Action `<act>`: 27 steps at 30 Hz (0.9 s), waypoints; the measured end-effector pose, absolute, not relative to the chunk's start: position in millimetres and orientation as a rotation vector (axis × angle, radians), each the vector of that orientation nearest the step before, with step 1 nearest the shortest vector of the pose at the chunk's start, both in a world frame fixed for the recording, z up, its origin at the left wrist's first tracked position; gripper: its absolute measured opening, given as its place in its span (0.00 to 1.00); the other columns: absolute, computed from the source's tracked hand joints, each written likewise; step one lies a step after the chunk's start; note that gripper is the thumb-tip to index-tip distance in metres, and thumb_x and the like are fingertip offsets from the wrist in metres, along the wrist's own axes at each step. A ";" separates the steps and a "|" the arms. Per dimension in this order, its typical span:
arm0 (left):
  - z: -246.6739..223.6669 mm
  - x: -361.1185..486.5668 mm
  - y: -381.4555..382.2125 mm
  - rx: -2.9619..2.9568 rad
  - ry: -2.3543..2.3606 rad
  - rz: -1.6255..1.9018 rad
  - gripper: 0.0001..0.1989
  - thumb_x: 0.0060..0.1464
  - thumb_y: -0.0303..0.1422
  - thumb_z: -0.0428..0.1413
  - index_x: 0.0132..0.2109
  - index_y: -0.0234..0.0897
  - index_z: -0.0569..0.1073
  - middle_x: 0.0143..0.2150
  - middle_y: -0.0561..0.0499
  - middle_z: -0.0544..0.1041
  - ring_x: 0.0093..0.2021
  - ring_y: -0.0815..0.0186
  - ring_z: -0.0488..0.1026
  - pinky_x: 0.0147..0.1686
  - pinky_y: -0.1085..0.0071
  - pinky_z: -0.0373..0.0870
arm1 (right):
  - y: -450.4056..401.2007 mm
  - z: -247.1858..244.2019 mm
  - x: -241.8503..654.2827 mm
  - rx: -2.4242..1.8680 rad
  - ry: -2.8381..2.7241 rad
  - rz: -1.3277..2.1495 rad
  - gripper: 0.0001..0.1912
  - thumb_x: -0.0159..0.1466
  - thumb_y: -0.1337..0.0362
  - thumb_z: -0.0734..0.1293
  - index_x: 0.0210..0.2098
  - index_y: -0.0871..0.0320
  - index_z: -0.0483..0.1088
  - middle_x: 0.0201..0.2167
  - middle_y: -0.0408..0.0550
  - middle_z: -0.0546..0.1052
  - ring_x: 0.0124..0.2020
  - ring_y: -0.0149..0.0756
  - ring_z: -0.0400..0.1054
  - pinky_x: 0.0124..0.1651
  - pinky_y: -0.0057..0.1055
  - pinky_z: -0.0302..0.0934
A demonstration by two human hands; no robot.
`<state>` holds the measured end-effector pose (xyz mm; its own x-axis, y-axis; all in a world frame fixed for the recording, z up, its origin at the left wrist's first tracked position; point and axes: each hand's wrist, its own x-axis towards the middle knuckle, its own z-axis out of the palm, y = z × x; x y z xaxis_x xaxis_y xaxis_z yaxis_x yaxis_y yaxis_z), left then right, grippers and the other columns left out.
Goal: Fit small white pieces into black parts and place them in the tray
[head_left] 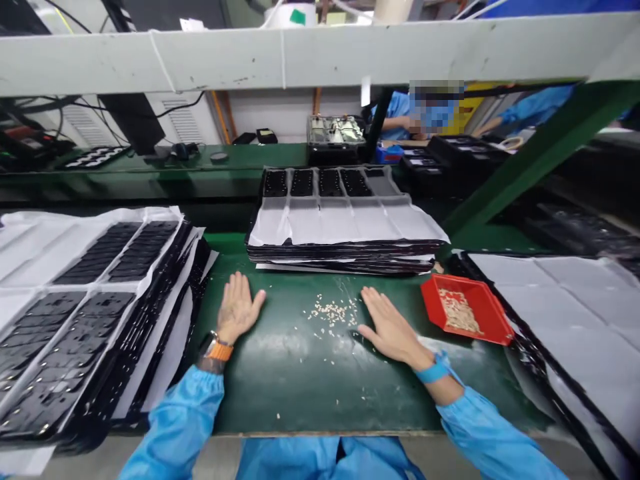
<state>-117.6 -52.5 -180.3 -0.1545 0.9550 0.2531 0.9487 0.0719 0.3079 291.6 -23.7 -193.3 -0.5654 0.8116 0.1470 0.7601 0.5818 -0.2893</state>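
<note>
My left hand (pixel 239 308) lies flat on the green worktop (pixel 270 387), fingers stretched out and thumb apart, holding nothing. An orange-banded watch is on that wrist. My right hand (pixel 387 325) also rests flat and empty, wearing a blue wrist strap (pixel 434 368). Between the hands, closer to the right one, lies a loose scatter of tiny pale pieces (pixel 331 312), too small to identify. A red bin (pixel 485 303) to the right of my right hand holds more small pale pieces (pixel 457 312).
Stacked trays with black flat parts (pixel 70 333) stand at left. Another tray stack (pixel 345 223) sits behind the scatter, and white-lined trays (pixel 575 293) are at right. A pale beam (pixel 320 57) crosses overhead; a green brace (pixel 530 160) slants at right. A person in blue (pixel 397 110) is beyond.
</note>
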 end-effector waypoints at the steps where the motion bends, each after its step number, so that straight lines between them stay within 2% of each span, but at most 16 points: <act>1: -181.8 -98.9 -60.2 2.104 2.196 0.620 0.42 0.67 0.51 0.42 0.69 0.12 0.60 0.73 0.20 0.55 0.76 0.37 0.49 0.71 0.37 0.49 | -27.6 -191.0 276.2 -1.287 -2.573 0.303 0.46 0.72 0.42 0.59 0.77 0.65 0.43 0.75 0.66 0.51 0.76 0.56 0.44 0.76 0.61 0.46; 3: -183.8 -59.1 -77.8 2.266 1.972 0.585 0.42 0.67 0.52 0.44 0.70 0.17 0.61 0.74 0.26 0.56 0.76 0.43 0.50 0.73 0.43 0.50 | -38.7 -187.5 242.4 -1.244 -2.583 0.375 0.48 0.70 0.41 0.60 0.76 0.67 0.44 0.75 0.67 0.49 0.77 0.58 0.41 0.76 0.61 0.44; 5: -184.2 -27.0 -93.7 2.397 1.753 0.561 0.39 0.68 0.51 0.43 0.72 0.23 0.61 0.75 0.34 0.58 0.76 0.50 0.52 0.74 0.50 0.52 | -50.7 -184.9 213.2 -1.149 -2.562 0.475 0.46 0.72 0.42 0.59 0.76 0.69 0.45 0.75 0.68 0.49 0.77 0.58 0.41 0.76 0.61 0.44; 8: -182.5 -13.4 -108.5 2.455 1.609 0.576 0.33 0.72 0.46 0.39 0.74 0.31 0.57 0.75 0.42 0.60 0.76 0.60 0.54 0.72 0.59 0.58 | -55.3 -181.4 195.6 -1.029 -2.538 0.566 0.41 0.75 0.46 0.54 0.77 0.65 0.43 0.75 0.64 0.51 0.77 0.51 0.45 0.76 0.55 0.48; 9: -182.0 -18.5 -110.9 2.434 1.637 0.597 0.32 0.72 0.45 0.39 0.75 0.31 0.55 0.76 0.41 0.59 0.76 0.60 0.52 0.72 0.58 0.59 | -50.7 -179.8 196.5 -1.042 -2.523 0.569 0.40 0.75 0.46 0.53 0.77 0.64 0.41 0.76 0.63 0.50 0.77 0.50 0.44 0.76 0.54 0.49; 11: -181.7 -37.3 -112.1 2.353 1.770 0.644 0.34 0.72 0.45 0.39 0.75 0.25 0.52 0.76 0.33 0.55 0.78 0.52 0.46 0.72 0.49 0.57 | -34.8 -176.2 200.9 -1.112 -2.479 0.562 0.40 0.76 0.46 0.51 0.77 0.64 0.40 0.76 0.64 0.47 0.77 0.51 0.42 0.76 0.56 0.47; 13: -182.1 -56.8 -107.6 2.280 1.891 0.664 0.39 0.71 0.47 0.42 0.74 0.18 0.51 0.76 0.24 0.52 0.77 0.42 0.42 0.71 0.38 0.52 | -18.1 -173.4 199.8 -1.129 -2.470 0.570 0.40 0.76 0.44 0.52 0.77 0.65 0.44 0.76 0.66 0.48 0.77 0.54 0.41 0.76 0.61 0.43; 14: -181.9 -63.4 -103.0 2.268 1.912 0.657 0.41 0.70 0.49 0.44 0.73 0.16 0.51 0.75 0.21 0.51 0.77 0.39 0.42 0.71 0.35 0.49 | -12.7 -172.5 195.7 -1.093 -2.492 0.584 0.41 0.74 0.43 0.55 0.76 0.65 0.48 0.75 0.65 0.51 0.77 0.55 0.42 0.77 0.61 0.41; 17: -179.1 -63.3 -82.6 2.340 1.802 0.581 0.41 0.69 0.50 0.45 0.74 0.18 0.53 0.75 0.25 0.54 0.77 0.42 0.46 0.73 0.39 0.47 | -12.9 -171.0 179.9 -0.893 -2.581 0.639 0.42 0.69 0.40 0.62 0.71 0.63 0.61 0.72 0.60 0.60 0.75 0.51 0.51 0.77 0.52 0.46; 20: -175.3 -37.2 -63.6 2.452 1.550 0.495 0.40 0.69 0.51 0.45 0.74 0.23 0.54 0.75 0.31 0.58 0.76 0.48 0.51 0.74 0.46 0.48 | -23.6 -169.3 190.3 -0.845 -2.557 0.636 0.35 0.71 0.42 0.60 0.69 0.58 0.65 0.69 0.52 0.67 0.72 0.42 0.59 0.76 0.42 0.52; 21: -174.3 -25.6 -59.8 2.479 1.465 0.479 0.40 0.68 0.51 0.46 0.74 0.23 0.55 0.75 0.31 0.58 0.76 0.49 0.51 0.74 0.46 0.48 | -26.3 -169.2 203.2 -0.909 -2.512 0.610 0.33 0.73 0.44 0.57 0.69 0.57 0.64 0.69 0.51 0.67 0.72 0.41 0.58 0.76 0.43 0.52; 24: -168.8 5.4 -58.6 2.524 1.219 0.465 0.41 0.67 0.52 0.48 0.75 0.26 0.54 0.75 0.33 0.58 0.77 0.50 0.51 0.74 0.47 0.48 | -32.7 -171.1 255.1 -1.210 -2.342 0.504 0.34 0.77 0.49 0.49 0.74 0.62 0.55 0.72 0.60 0.60 0.75 0.49 0.51 0.76 0.58 0.49; 27: -154.9 11.1 -73.0 2.524 1.033 0.482 0.39 0.69 0.50 0.47 0.76 0.30 0.51 0.75 0.38 0.59 0.76 0.55 0.52 0.74 0.52 0.52 | -43.7 -175.8 284.6 -1.375 -2.306 0.469 0.39 0.75 0.46 0.53 0.75 0.66 0.50 0.73 0.67 0.56 0.76 0.57 0.48 0.74 0.65 0.48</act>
